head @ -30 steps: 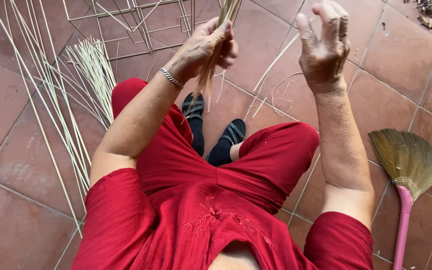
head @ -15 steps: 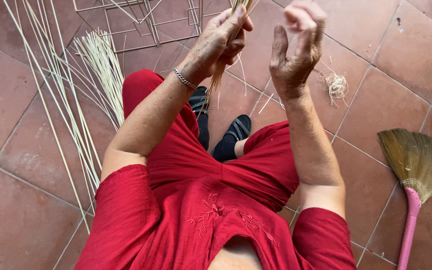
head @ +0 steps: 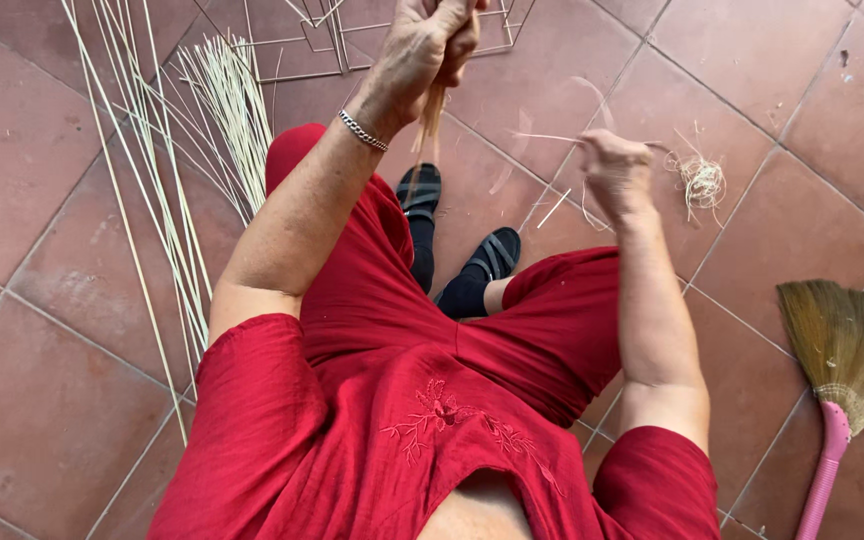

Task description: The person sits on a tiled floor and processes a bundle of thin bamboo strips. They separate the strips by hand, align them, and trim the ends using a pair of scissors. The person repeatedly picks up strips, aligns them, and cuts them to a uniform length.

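My left hand (head: 430,45) is raised at the top of the view, closed around a small bundle of tan fibre strands (head: 430,115) that hang down from the fist. My right hand (head: 614,172) sits lower and to the right, fingers pinched on a thin pale strand (head: 552,138) that runs leftward toward the bundle. A silver bracelet (head: 363,130) circles my left wrist. I am seated in red clothes, with black sandals (head: 492,255) on my feet below the hands.
Long pale reeds (head: 142,170) lie fanned over the red floor tiles at left. A thin wire frame (head: 322,40) rests at the top. A tangle of loose fibre (head: 700,180) lies right of my right hand. A pink-handled broom (head: 842,370) lies at right.
My right hand has dropped from beside the left hand to lower right, drawing a thin strand out of the bundle. My left hand stayed raised, holding the strands.
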